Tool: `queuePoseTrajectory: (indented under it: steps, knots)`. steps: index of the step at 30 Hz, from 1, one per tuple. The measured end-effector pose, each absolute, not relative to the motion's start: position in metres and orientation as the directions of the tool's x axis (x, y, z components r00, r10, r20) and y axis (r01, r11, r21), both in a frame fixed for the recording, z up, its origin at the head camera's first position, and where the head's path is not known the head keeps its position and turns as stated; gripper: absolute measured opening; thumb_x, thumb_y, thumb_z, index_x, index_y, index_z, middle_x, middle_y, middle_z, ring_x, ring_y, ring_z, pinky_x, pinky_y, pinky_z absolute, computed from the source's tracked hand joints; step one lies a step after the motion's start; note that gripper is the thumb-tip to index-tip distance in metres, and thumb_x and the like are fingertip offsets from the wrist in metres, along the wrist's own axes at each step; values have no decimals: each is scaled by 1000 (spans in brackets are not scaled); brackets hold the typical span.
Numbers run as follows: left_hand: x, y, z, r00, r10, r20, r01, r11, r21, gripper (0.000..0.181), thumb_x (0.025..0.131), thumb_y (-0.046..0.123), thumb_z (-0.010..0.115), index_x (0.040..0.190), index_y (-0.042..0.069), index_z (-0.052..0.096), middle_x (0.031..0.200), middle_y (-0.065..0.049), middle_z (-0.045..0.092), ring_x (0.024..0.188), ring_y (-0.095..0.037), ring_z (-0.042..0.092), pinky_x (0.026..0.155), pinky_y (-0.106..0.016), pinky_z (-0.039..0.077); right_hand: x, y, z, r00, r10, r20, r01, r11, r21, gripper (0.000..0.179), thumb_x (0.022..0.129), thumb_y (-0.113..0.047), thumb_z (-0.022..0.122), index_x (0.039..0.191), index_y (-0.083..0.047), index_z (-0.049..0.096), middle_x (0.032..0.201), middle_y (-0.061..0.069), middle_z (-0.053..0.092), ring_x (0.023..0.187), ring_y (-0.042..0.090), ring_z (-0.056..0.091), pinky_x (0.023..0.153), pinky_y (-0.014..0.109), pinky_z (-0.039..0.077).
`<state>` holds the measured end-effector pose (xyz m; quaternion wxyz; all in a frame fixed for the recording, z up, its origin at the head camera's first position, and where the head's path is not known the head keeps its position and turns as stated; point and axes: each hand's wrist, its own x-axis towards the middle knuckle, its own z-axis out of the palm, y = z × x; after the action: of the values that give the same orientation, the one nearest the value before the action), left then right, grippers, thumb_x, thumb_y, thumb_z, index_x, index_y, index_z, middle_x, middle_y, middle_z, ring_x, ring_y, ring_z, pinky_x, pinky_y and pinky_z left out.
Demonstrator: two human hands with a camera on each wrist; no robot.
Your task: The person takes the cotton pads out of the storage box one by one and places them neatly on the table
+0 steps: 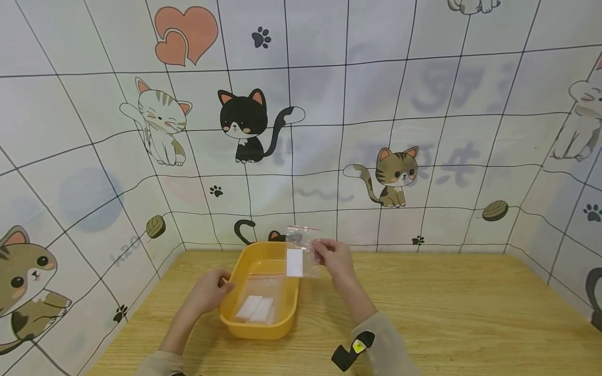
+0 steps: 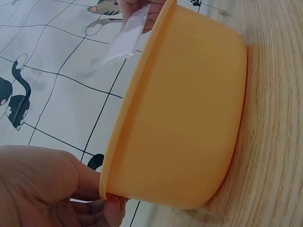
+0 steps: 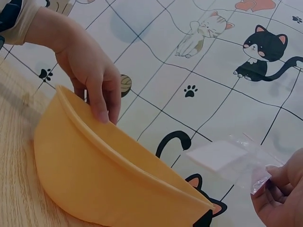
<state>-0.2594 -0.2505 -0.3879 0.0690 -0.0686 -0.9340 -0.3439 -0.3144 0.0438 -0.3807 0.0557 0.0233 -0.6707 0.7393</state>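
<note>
Left hand [image 1: 210, 291] gripping yellow oblong plastic tub [image 1: 257, 331] at its nine-o'clock rim, right hand [image 1: 335, 257] raised, pinching clear flat plastic bag [image 1: 305, 257] by its three-o'clock edge, bag upright near tub's one-o'clock rim.

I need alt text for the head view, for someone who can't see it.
A person's right hand holds up a clear plastic bag with a white piece inside, near a yellow tub, while the left hand grips the tub's left side. More clear plastic and white pieces lie in the tub, which stands on a wooden table before a cat-patterned backdrop.
</note>
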Motion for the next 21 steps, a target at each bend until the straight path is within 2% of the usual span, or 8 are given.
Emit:
queuePoseTrajectory:
  steps: [11,21]
  knots:
    - [-260,-251,-388,-981,79,178,175,757,630,15,92,0,66,104,-8,68,74,-6,62,65,-16,56,57,-31,49,-325,61,-389,-994,98,38,-52,-148,-988,24,101,-8,62,114,10,67,89,8,66,75,11,62,65,21,54]
    - [-259,-251,-388,-983,74,165,164,749,642,15,93,-1,65,105,-9,68,76,-8,62,66,-17,56,57,-32,49,-332,73,-399,-992,129,7,-31,-185,-982,25,99,-6,63,114,15,64,84,7,66,71,10,61,62,20,52]
